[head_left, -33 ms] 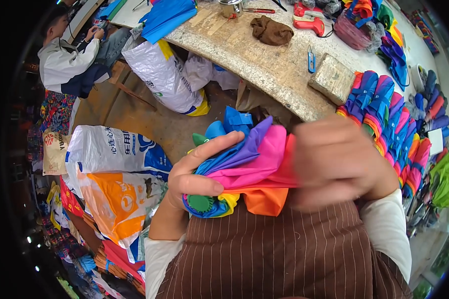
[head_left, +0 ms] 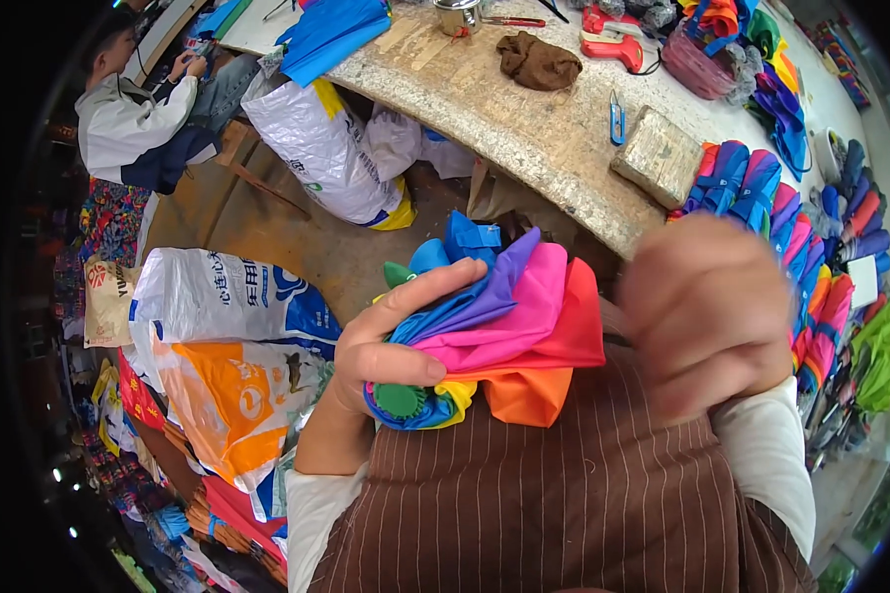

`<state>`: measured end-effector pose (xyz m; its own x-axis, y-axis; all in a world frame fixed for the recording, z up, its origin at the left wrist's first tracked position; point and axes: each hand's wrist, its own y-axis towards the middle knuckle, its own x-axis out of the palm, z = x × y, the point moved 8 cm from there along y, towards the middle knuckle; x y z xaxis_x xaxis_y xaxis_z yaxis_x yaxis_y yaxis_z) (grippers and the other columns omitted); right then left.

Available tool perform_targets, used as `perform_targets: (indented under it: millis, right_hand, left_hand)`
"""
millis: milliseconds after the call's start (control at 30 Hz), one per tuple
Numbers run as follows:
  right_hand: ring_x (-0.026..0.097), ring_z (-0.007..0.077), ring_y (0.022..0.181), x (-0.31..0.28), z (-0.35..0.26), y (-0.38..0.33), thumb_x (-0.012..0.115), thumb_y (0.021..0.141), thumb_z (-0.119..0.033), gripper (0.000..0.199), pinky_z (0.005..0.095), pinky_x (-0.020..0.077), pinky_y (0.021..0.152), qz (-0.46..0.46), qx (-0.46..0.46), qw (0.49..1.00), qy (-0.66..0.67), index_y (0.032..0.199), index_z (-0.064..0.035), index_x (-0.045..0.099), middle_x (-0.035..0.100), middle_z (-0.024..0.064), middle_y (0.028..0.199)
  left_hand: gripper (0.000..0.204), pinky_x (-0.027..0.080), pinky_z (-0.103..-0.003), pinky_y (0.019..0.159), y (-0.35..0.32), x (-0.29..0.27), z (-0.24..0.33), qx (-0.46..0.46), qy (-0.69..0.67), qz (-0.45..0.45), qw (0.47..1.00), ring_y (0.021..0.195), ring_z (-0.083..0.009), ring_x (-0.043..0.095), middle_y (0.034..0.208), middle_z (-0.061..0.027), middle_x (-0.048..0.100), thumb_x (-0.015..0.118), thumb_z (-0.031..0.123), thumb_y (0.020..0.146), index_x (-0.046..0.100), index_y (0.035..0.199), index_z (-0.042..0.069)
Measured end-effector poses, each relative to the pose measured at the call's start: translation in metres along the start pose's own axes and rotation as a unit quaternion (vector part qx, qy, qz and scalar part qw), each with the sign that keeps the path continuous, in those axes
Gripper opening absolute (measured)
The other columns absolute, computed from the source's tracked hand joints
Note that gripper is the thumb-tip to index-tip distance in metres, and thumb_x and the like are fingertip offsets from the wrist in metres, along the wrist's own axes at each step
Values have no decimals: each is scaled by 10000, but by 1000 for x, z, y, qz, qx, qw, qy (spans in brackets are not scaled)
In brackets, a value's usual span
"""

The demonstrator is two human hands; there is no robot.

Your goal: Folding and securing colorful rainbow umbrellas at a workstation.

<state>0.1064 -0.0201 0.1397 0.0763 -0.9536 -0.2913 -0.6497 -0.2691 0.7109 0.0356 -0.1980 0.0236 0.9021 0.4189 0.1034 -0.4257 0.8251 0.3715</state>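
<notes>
A rainbow-coloured folding umbrella [head_left: 504, 326] with loose, bunched fabric is held in front of my apron [head_left: 554, 494]. My left hand [head_left: 391, 331] wraps around it from the left, thumb and fingers pressing on the panels. A round green ribbed end [head_left: 400, 400] of the umbrella shows below my thumb. Pink, red and orange panels fan out toward the right. My right hand [head_left: 707, 316] is off to the right of the fabric, apart from it and blurred by motion. Its fingers look curled, but whether anything is in them cannot be made out.
The worktable [head_left: 524, 128] ahead bears a stone-like block [head_left: 660, 156], blue snips [head_left: 617, 119], a brown cloth [head_left: 539, 61] and a red-and-white tool [head_left: 613, 44]. Rolled rainbow umbrellas [head_left: 756, 188] line the right. Sacks [head_left: 232, 296] stand left; a person [head_left: 138, 119] sits beyond.
My right hand has moved right, away from the umbrella's red panel, which now shows in full. My left hand keeps its hold and has barely shifted.
</notes>
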Motion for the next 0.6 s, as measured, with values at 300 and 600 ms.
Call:
perform_targets:
  millis: [300,600]
  right_hand:
    - [619,246,774,54,52,2,732,706,-127,388,354,506,629,-141,-48,968,-202,1078,-76,634,610,68,910]
    - [559,210,1123,-29,102,84,621,817,-296,546,348,442,961,-17,108,992,64,1284,-31,521,586,139,1215]
  left_hand:
    - [381,359,-563,1046,31,-3,16,62,95,86,990,1352,-498,315,1480,-364,203,839,154,706,587,986,102]
    - [597,509,-481,897,87,-26,97,247,-53,64,966,968,-360,649,1040,-177,579,795,166,734,379,1150,65]
